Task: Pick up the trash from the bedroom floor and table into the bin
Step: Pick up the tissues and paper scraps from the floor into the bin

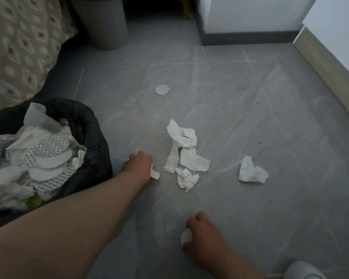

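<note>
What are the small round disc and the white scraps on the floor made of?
Round disc: likely foil-faced card or paper, a silvery face with printed dashes, lying flat. White scraps: soft tissue or paper towel, matte, crumpled and torn at the edges.

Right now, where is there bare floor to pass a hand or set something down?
Bare floor lies between the disc and the tissue pile, between the pile and the lone tissue, and beyond that tissue to the skirting. It is crowded where the left hand sits between bin and pile.
</note>
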`<move>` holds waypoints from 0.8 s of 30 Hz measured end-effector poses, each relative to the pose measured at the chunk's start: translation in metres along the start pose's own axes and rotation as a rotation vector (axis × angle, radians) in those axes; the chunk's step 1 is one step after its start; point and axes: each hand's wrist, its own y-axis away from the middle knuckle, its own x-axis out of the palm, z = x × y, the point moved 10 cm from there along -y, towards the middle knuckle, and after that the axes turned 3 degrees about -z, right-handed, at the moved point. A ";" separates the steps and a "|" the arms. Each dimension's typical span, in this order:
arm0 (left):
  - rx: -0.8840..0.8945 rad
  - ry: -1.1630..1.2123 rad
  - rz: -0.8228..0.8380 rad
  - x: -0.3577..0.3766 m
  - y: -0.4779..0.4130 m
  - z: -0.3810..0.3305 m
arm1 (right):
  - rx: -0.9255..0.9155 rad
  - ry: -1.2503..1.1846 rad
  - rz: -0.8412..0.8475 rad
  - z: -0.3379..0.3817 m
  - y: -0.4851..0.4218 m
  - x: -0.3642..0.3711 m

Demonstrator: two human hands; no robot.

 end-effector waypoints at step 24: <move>-0.241 0.725 -0.369 -0.220 0.211 0.171 | -0.078 -0.520 -0.209 0.205 0.051 -0.159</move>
